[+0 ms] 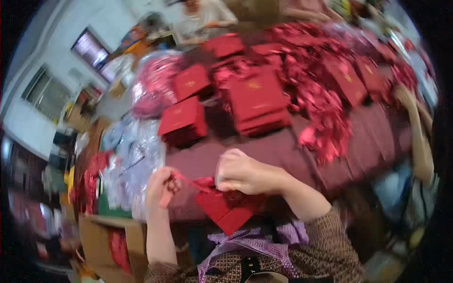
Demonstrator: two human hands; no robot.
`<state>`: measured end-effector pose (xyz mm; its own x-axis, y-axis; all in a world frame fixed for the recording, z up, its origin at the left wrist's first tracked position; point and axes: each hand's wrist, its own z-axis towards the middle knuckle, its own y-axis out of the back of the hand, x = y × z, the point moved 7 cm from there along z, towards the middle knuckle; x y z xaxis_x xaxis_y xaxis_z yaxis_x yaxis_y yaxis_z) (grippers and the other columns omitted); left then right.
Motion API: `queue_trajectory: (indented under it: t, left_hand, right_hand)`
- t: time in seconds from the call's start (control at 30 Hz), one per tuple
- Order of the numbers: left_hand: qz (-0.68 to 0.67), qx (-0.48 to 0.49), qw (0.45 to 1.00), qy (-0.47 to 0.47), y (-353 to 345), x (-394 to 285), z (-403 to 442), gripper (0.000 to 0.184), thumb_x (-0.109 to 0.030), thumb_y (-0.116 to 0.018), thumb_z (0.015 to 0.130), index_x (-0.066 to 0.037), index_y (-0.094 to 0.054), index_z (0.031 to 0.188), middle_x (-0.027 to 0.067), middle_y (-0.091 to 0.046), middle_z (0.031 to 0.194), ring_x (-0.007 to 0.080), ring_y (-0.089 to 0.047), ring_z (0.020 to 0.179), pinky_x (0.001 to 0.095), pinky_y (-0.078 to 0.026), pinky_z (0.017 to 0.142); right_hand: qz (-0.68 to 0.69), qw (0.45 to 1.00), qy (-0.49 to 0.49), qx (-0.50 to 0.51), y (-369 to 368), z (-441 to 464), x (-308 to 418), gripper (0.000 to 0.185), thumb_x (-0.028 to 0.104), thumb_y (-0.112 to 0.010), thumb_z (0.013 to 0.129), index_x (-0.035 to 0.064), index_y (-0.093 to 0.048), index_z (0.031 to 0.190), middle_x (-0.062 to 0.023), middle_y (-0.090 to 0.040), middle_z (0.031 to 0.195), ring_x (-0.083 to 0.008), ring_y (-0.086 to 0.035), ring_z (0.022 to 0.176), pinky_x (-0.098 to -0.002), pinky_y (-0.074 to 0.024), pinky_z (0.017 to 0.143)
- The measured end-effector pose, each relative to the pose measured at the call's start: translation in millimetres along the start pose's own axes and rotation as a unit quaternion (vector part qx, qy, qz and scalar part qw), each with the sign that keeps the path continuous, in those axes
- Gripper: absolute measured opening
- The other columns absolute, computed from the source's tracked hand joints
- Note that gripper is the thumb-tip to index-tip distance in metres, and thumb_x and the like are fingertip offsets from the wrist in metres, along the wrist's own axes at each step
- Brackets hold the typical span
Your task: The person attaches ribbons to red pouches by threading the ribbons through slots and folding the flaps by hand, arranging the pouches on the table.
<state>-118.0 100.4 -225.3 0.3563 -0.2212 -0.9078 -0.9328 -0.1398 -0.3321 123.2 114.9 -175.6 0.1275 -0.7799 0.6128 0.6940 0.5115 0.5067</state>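
Observation:
My left hand (159,188) is closed on the end of a red ribbon (188,182), which runs taut across to the right. My right hand (247,174) is a closed fist over a red folded card or flat box (231,214), its fingers on the ribbon at the top edge. One corner of the red piece points down toward my body, above a purple checked apron bow (250,243). What exactly lies inside the right fist is hidden, and motion blurs the ribbon.
Stacks of red boxes (259,96) and a smaller red stack (183,120) stand on the dark red tablecloth (283,158). Loose shiny red ribbons (325,113) lie to the right. Plastic bags (134,155) and a cardboard box (134,245) are at left. Other people sit around the table.

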Motion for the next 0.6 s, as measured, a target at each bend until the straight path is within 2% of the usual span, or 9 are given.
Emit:
queue_trajectory:
  t: [0.07,0.13,0.2,0.33,0.37,0.4,0.43,0.57,0.6]
  left_hand:
    - [0.204,-0.115,0.966,-0.110,-6,-7,-1,0.020,-0.003,-0.054,0.085,0.003,-0.058,0.104,0.0055,-0.058,0.079,0.0121,-0.050,0.060,0.0267,-0.043,0.054]
    - [0.392,-0.186,0.857,-0.278,-5,-24,-19,0.026,-0.003,-0.053,0.088,0.003,-0.055,0.112,0.0064,-0.059,0.094,0.0128,-0.053,0.074,0.0266,-0.045,0.068]
    - [0.397,-0.198,0.823,-0.355,-13,-36,-29,0.027,-0.003,-0.052,0.089,0.004,-0.053,0.116,0.0075,-0.058,0.103,0.0139,-0.054,0.089,0.0253,-0.043,0.082]
    - [0.325,-0.178,0.863,-0.342,-41,-38,-49,0.020,-0.003,-0.051,0.091,0.004,-0.057,0.109,0.0063,-0.057,0.103,0.0139,-0.053,0.094,0.0271,-0.042,0.086]
    - [0.339,-0.149,0.864,-0.343,-55,-42,-52,0.018,-0.004,-0.050,0.091,0.003,-0.058,0.106,0.0057,-0.058,0.100,0.0136,-0.053,0.094,0.0262,-0.042,0.086]
    - [0.354,-0.124,0.863,-0.340,-68,-44,-54,0.017,-0.004,-0.050,0.091,0.003,-0.060,0.103,0.0050,-0.058,0.098,0.0132,-0.053,0.093,0.0252,-0.042,0.085]
    - [0.303,-0.090,0.881,-0.351,-78,-41,-52,0.017,-0.004,-0.049,0.092,0.002,-0.061,0.101,0.0051,-0.059,0.096,0.0133,-0.054,0.093,0.0245,-0.042,0.084]
    - [0.113,0.102,0.942,-0.298,-133,-35,-41,0.027,-0.013,-0.056,0.093,0.005,-0.058,0.112,0.0077,-0.060,0.105,0.0153,-0.055,0.096,0.0272,-0.042,0.087]
    - [0.063,0.136,0.950,-0.274,-150,-34,-39,0.034,-0.018,-0.058,0.092,0.006,-0.055,0.115,0.0082,-0.060,0.107,0.0155,-0.055,0.098,0.0274,-0.042,0.088]
  right_hand:
    - [-0.036,0.996,-0.076,-0.019,4,-3,-16,0.008,0.019,-0.061,0.084,0.0112,-0.060,0.081,-0.0037,-0.057,0.082,-0.0234,-0.054,0.092,-0.0402,-0.0367,0.088]
    - [-0.140,0.981,-0.104,-0.085,8,-7,-32,0.009,0.018,-0.062,0.084,0.0105,-0.060,0.087,-0.0047,-0.059,0.088,-0.0251,-0.053,0.096,-0.0400,-0.0369,0.089]
    - [-0.167,0.961,-0.074,-0.206,18,-10,-29,0.013,0.019,-0.064,0.083,0.0095,-0.059,0.091,-0.0067,-0.059,0.091,-0.0265,-0.052,0.099,-0.0406,-0.0370,0.089]
    - [-0.068,0.956,-0.059,-0.279,31,-12,-33,0.023,0.018,-0.065,0.085,0.0062,-0.060,0.104,-0.0107,-0.060,0.095,-0.0280,-0.055,0.095,-0.0389,-0.0423,0.085]
    - [-0.024,0.951,-0.060,-0.301,32,-13,-37,0.026,0.017,-0.064,0.087,0.0042,-0.060,0.109,-0.0091,-0.061,0.096,-0.0215,-0.058,0.092,-0.0337,-0.0458,0.081]
    - [0.180,0.920,-0.187,-0.293,32,-13,-45,0.026,0.016,-0.062,0.089,0.0025,-0.060,0.111,-0.0057,-0.062,0.097,-0.0131,-0.057,0.092,-0.0281,-0.0467,0.080]
    - [0.252,0.903,-0.176,-0.300,36,-14,-45,0.025,0.015,-0.059,0.092,0.0016,-0.059,0.113,-0.0031,-0.063,0.096,-0.0088,-0.056,0.093,-0.0243,-0.0467,0.080]
    - [0.443,0.809,-0.230,-0.310,34,-11,-39,0.032,0.020,-0.052,0.096,0.0032,-0.055,0.123,-0.0075,-0.062,0.110,-0.0146,-0.059,0.097,-0.0282,-0.0477,0.085]
    - [0.429,0.823,-0.199,-0.316,35,-5,-29,0.038,0.022,-0.053,0.095,0.0030,-0.050,0.128,-0.0072,-0.061,0.112,-0.0149,-0.058,0.100,-0.0293,-0.0484,0.085]
